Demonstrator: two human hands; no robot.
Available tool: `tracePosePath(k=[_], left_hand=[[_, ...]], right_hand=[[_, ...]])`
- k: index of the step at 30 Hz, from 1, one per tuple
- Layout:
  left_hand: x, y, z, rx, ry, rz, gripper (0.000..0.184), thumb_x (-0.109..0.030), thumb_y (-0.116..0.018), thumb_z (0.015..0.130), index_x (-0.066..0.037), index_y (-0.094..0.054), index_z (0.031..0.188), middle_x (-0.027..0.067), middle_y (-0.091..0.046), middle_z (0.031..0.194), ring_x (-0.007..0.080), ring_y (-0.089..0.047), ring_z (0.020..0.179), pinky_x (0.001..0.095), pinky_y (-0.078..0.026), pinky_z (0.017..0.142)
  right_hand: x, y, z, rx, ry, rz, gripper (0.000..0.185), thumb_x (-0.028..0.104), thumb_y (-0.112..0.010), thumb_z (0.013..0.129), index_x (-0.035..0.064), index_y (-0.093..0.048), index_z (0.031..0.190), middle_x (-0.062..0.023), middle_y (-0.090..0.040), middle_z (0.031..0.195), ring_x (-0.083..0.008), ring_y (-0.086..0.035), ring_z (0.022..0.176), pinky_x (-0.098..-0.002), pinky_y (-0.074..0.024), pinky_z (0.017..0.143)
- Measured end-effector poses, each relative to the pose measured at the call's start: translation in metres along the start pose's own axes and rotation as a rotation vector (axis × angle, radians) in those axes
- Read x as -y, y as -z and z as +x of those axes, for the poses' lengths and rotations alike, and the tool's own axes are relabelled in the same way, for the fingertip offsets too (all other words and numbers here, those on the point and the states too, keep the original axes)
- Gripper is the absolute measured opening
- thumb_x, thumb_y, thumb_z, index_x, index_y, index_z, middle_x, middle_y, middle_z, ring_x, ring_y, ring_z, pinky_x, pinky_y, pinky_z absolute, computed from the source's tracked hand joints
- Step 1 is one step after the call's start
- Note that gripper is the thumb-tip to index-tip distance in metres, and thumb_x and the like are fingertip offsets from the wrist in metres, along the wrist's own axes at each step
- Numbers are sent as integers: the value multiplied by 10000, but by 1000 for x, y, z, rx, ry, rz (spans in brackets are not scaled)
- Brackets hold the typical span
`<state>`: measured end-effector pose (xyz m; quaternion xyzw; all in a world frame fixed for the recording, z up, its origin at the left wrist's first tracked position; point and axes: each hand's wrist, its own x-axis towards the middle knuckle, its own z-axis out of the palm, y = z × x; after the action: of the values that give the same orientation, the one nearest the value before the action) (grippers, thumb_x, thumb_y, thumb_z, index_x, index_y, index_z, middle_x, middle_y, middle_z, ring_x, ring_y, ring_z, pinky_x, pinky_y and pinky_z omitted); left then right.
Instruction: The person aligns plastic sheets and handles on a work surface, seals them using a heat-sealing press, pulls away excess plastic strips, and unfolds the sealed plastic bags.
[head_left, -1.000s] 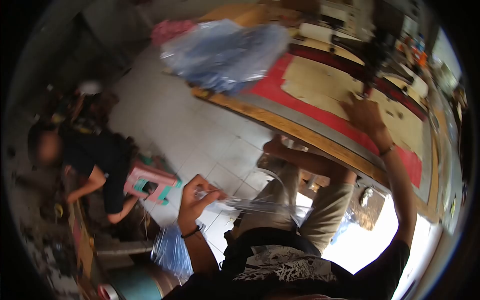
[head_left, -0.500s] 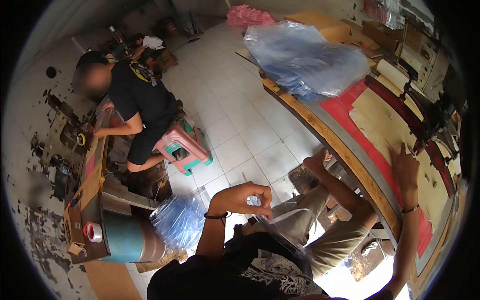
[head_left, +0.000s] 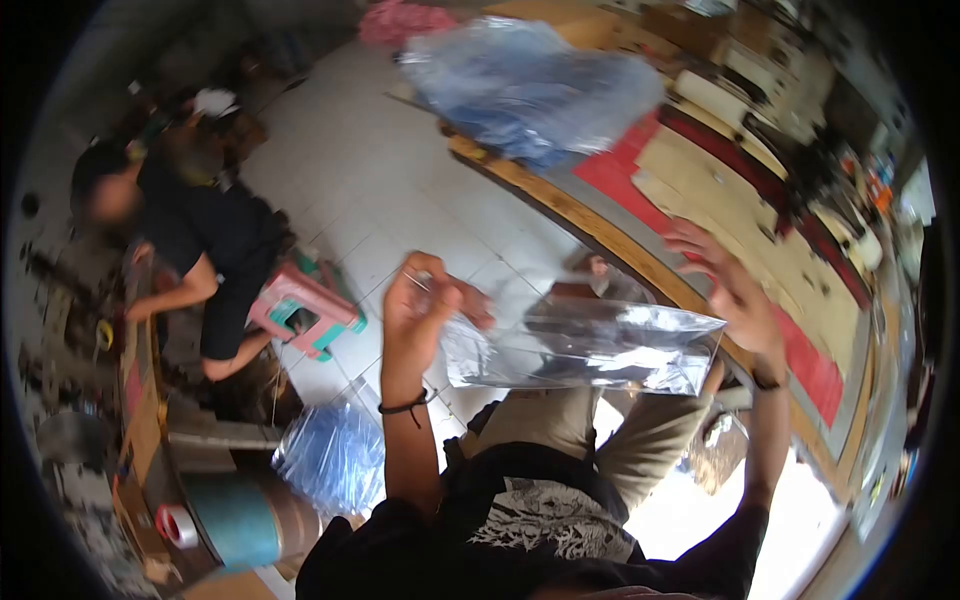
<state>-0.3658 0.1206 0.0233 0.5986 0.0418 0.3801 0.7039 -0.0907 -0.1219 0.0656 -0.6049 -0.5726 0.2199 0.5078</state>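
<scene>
A clear plastic bag (head_left: pixel 600 345) stretches across my lap, glossy and see-through. Its left end is gripped in my left hand (head_left: pixel 425 310), whose fingers are curled round the plastic. My right hand (head_left: pixel 728 295) has its fingers spread, close beside the bag's right end; whether it touches the plastic is unclear. Beyond my right hand lies the bench with a red sheet (head_left: pixel 810 375) and a worn tan sheet (head_left: pixel 700 185) on top, and a dark red bar (head_left: pixel 740 155) runs across the back.
A heap of clear bags (head_left: pixel 530 85) covers the bench's far end. On the left a person in black (head_left: pixel 205 215) sits on a pink and green stool (head_left: pixel 310 305). Bundled bluish plastic (head_left: pixel 335 455) lies near a teal drum (head_left: pixel 235 515), with a tape roll (head_left: pixel 177 525) beside it.
My right hand has come off the tan sheet towards my lap. The clear bag now extends wide between my hands, and my left hand has moved up. The head view has shifted.
</scene>
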Motion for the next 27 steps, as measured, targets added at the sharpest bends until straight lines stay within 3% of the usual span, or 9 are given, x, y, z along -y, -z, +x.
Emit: tracePosePath(k=[2, 7, 11, 12, 13, 15, 20, 23, 27], left_hand=[[-3, -8, 16, -61, -6, 48, 364, -284, -681, 913, -45, -447, 1057, 138, -650, 779, 241, -678, 631, 330, -545, 561], [-9, -22, 43, -204, 83, 151, 274, -235, -612, 962, -54, -459, 1100, 189, -669, 858, 276, -699, 667, 333, -557, 544], [6, -23, 41, -232, 120, 197, 272, -232, -609, 963, -61, -462, 1116, 180, -668, 861, 276, -701, 671, 335, -560, 546], [11, -21, 40, -199, 172, 191, 269, -230, -610, 962, -64, -460, 1112, 177, -670, 864, 281, -703, 678, 343, -564, 554], [16, -21, 38, -173, 191, 176, 266, -228, -610, 962, -64, -460, 1110, 177, -671, 865, 283, -704, 681, 346, -565, 558], [23, -23, 33, -142, 232, 154, 261, -223, -610, 961, -66, -461, 1106, 177, -673, 868, 287, -705, 686, 351, -568, 565], [32, -24, 26, -69, 292, 97, 346, -252, -647, 937, -84, -461, 1176, 151, -669, 888, 261, -700, 708, 343, -572, 616], [36, -21, 21, 114, 253, 125, 402, -195, -674, 913, -61, -443, 1213, 201, -677, 936, 264, -700, 746, 365, -588, 676], [49, -6, 11, 196, 483, 113, 508, -26, -737, 818, -24, -432, 1225, 226, -688, 904, 269, -699, 766, 379, -594, 706]], right_hand=[[-1, -15, 9, 105, 12, 109, 859, 596, -570, 890, 7, -331, 1467, -154, -490, 1374, -242, -507, 1213, -367, -402, 1009], [-21, -30, 4, 103, -38, 753, 1121, 881, -160, 789, 8, -313, 1474, -189, -594, 1252, -272, -625, 1052, -389, -486, 922], [-12, -18, -22, 1, 57, 603, 1101, 873, -285, 795, -2, -326, 1463, -209, -604, 1239, -251, -636, 1067, -369, -501, 910], [-6, -9, -26, 43, 95, 403, 925, 687, -526, 872, 0, -328, 1460, -209, -601, 1247, -239, -646, 1050, -344, -503, 910], [-3, -14, -33, -3, 22, 443, 680, 351, -671, 919, 2, -380, 1426, -187, -641, 1185, -206, -654, 1025, -322, -502, 904], [-2, -14, -37, -30, -61, 286, 457, 142, -648, 940, -4, -475, 1338, -146, -686, 1080, -168, -647, 1022, -306, -493, 906], [-12, -19, -45, -252, -180, 254, 240, 129, -620, 958, -16, -602, 1149, -75, -697, 980, -128, -634, 961, -281, -486, 878], [-7, -19, -49, -344, -256, 252, 239, 134, -632, 951, -21, -609, 1132, -73, -695, 951, -113, -630, 941, -268, -486, 858], [-17, -24, -52, -391, -251, -28, 211, 144, -645, 941, -23, -637, 1069, -69, -697, 912, -120, -646, 875, -275, -511, 787]])
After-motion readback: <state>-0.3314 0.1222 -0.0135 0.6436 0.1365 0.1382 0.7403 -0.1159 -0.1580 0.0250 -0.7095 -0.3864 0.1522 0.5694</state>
